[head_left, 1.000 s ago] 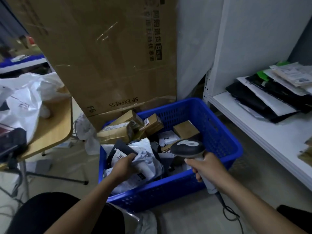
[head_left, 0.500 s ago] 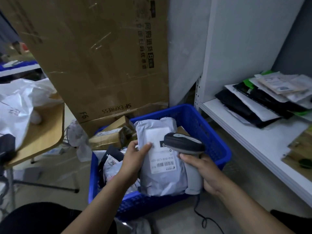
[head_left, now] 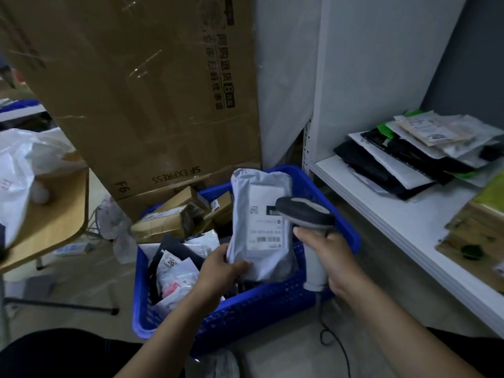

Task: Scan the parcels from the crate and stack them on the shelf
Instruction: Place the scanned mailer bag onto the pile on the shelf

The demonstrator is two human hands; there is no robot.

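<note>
Two bare hands work just above a blue plastic crate of parcels; a white shelf to the crate's right carries a stack of flat mailers. Over the crate's middle, the left hand has its grip clamped on the lower corner of a grey plastic parcel, holding it upright with its white label facing the person. Above the crate's right wall, the right hand has its grip closed round the handle of a corded grey scanner, whose head sits close in front of the label's upper right. The step in hand looks like the scan. It would likely go best with the parcel held steady, its film smooth, and the scanner head tilted down toward the barcode rather than the label's top. The parcel is a soft, slightly puffy, wrinkled grey bag, tall and narrow. Its large label bears print too blurred to read and a short barcode strip near the lower edge.
</note>
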